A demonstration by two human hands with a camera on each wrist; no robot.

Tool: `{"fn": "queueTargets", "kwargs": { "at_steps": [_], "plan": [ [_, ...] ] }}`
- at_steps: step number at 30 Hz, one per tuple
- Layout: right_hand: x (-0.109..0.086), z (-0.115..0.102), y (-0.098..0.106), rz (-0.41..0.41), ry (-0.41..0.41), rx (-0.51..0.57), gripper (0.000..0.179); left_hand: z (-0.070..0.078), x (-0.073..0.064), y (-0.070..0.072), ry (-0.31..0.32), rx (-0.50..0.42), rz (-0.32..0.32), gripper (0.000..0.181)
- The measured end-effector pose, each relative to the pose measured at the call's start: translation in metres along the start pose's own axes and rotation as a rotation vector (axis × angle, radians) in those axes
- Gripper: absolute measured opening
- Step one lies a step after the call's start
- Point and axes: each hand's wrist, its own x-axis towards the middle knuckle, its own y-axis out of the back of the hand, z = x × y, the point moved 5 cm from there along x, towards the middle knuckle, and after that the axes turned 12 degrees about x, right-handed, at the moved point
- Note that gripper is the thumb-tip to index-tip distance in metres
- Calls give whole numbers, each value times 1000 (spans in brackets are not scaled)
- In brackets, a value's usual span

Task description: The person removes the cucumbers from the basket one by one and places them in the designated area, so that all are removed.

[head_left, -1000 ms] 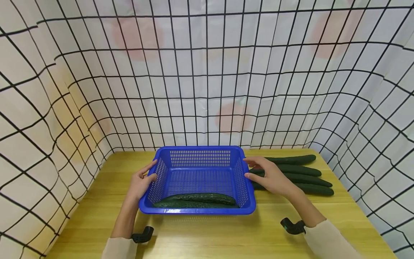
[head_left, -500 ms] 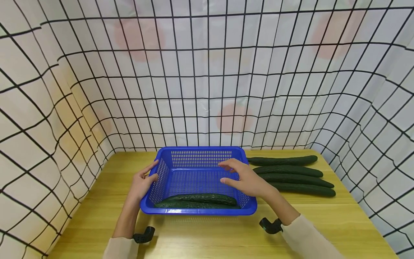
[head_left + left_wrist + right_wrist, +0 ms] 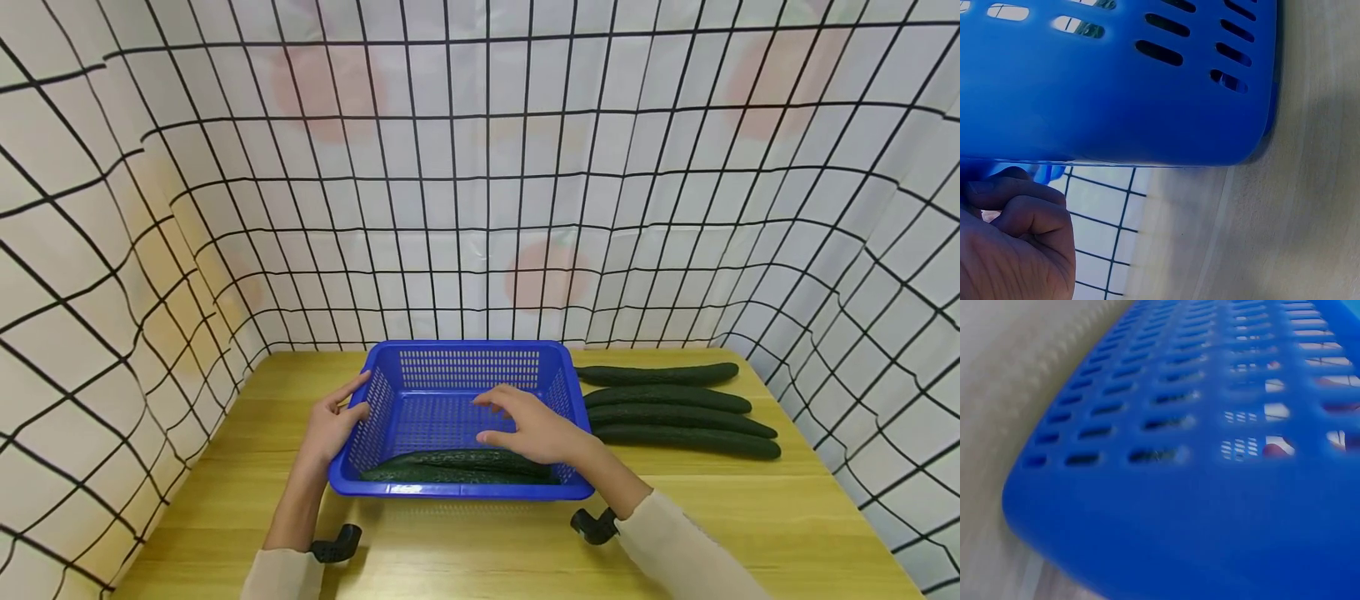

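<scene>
A blue plastic basket (image 3: 467,343) with slotted walls sits in the middle of the table, with two dark green cucumbers (image 3: 457,467) lying along its near wall. My left hand (image 3: 332,427) grips its left rim; the left wrist view shows the curled fingers (image 3: 1034,215) against the rim. Above the inside of the basket hovers my right hand (image 3: 536,427), its thumb and fingers apart with nothing between them. That hand partly covers the right side of the basket. In the right wrist view the near wall (image 3: 1166,512) fills most of the picture, and the hand is mostly hidden.
Several cucumbers (image 3: 667,398) lie side by side on the wooden table (image 3: 450,550), right of the basket. Black netting (image 3: 480,200) over a white patterned cloth stands at the back and both sides. A black wrist camera (image 3: 595,527) is on the right arm.
My right hand has left the basket's right rim and moved left, over the basket. The left hand stays on the left rim, and the cucumbers have not moved.
</scene>
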Motion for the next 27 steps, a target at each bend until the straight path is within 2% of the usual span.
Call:
{"fn": "queueTargets", "kwargs": {
  "at_steps": [5, 16, 22, 27],
  "plan": [
    [6, 4, -13, -35, 1, -15, 54, 1, -1, 0, 1, 11, 7, 69],
    [9, 12, -28, -139, -22, -156, 48, -1, 0, -1, -4, -24, 21, 68],
    [6, 15, -33, -199, -65, -180, 47, 0, -1, -1, -8, 10, 11, 67],
    [4, 18, -36, -264, -119, -227, 48, -1, -1, -1, -16, 4, 20, 68]
  ]
}}
